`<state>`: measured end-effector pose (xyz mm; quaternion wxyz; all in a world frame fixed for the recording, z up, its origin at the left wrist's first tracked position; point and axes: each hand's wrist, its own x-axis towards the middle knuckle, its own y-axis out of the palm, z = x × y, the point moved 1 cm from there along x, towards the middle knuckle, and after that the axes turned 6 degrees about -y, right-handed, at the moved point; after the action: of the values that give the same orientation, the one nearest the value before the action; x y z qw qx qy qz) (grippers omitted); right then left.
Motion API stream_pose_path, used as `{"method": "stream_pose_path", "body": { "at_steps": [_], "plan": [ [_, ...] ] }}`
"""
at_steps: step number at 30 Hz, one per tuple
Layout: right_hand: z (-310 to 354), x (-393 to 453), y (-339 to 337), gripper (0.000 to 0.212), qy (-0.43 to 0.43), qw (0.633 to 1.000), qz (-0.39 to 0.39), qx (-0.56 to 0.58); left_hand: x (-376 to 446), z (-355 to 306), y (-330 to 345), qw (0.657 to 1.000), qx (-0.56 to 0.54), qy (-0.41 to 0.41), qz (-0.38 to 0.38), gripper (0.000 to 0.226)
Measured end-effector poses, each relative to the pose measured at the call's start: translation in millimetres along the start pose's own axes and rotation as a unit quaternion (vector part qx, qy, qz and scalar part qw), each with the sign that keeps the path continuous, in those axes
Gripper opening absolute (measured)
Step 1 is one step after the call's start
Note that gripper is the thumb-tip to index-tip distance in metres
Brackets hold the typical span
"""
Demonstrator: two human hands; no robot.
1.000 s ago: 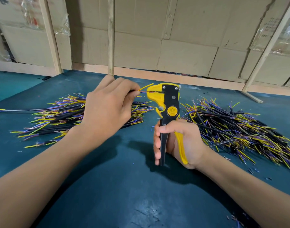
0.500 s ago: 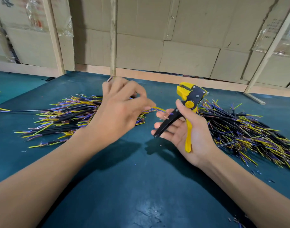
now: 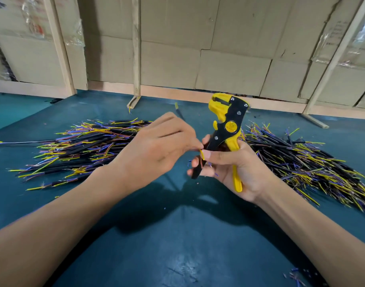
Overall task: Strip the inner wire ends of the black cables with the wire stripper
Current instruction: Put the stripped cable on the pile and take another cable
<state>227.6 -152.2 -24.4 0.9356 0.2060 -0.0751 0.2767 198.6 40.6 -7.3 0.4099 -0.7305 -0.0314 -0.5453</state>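
The right hand [image 3: 235, 168] grips the wire stripper [image 3: 225, 133] upright above the middle of the table [image 3: 177, 245], palm turned inward, fingers curled round its slim black and yellow plastic handles. The tool's blocky yellow head with a flat black plate and bright rivets points up toward the far edge. The left hand [image 3: 156, 150] reaches in from the left, its fingertips pinching a thin yellow wire [image 3: 201, 154] that the right thumb also touches, just beside the black handle. On the matte teal table, a left heap of black cables [image 3: 84, 146] fans out bristly yellow, blue and purple ends toward the left edge; a right heap of black cables [image 3: 301, 160] sprawls toward the right edge. Tiny insulation scraps [image 3: 293, 275] dot the near right corner. Creased cardboard panels [image 3: 218, 48] and pale wooden battens [image 3: 136, 48] stand behind the far edge.
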Motion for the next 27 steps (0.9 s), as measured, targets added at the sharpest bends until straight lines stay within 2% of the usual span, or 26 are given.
{"method": "stream_pose_path", "body": {
  "at_steps": [3,5,7,9,10,11,15,18,20,24,27],
  "plan": [
    [5.5,4.3,-2.3,0.019,-0.036,0.998,-0.042,-0.007,3.1,5.3,-0.3,0.996,0.084,-0.028,0.008,0.016],
    [16.7,7.6,-6.9,0.019,-0.094,0.992,-0.086,0.007,3.6,19.5,-5.7,0.976,0.194,-0.101,0.004,0.026],
    [30.3,8.7,-15.1,0.014,-0.151,0.975,-0.158,0.038,0.0,36.7,-11.8,0.922,0.314,-0.214,0.071,0.031],
    [41.4,7.6,-28.6,0.012,-0.185,0.944,-0.265,0.069,-4.4,46.8,-17.9,0.856,0.366,-0.322,0.172,0.03],
    [45.2,6.6,-35.1,0.01,-0.193,0.926,-0.313,0.08,-6.2,48.9,-20.8,0.84,0.36,-0.353,0.201,0.027],
    [48.1,6.0,-40.1,0.007,-0.196,0.911,-0.35,0.094,-7.6,50.1,-23.1,0.838,0.345,-0.369,0.206,0.023],
    [47.5,2.8,-45.9,0.018,-0.172,0.881,-0.407,0.168,-6.3,47.9,-21.6,0.879,0.32,-0.325,0.141,0.009],
    [38.1,0.4,-38.0,0.02,-0.129,0.886,-0.4,0.197,-4.4,42.6,-20.0,0.911,0.282,-0.288,0.089,0.008],
    [31.0,1.0,-30.2,0.017,-0.11,0.896,-0.384,0.194,-0.4,37.1,-21.3,0.938,0.252,-0.23,0.055,0.009],
    [21.7,3.4,-19.1,0.008,-0.099,0.944,-0.301,0.093,7.2,23.5,-21.6,0.971,0.216,-0.101,0.004,0.017],
    [21.0,3.1,-13.7,0.005,-0.116,0.973,-0.197,0.025,3.6,16.9,-16.7,0.99,0.113,-0.082,0.011,0.022]
  ]
}}
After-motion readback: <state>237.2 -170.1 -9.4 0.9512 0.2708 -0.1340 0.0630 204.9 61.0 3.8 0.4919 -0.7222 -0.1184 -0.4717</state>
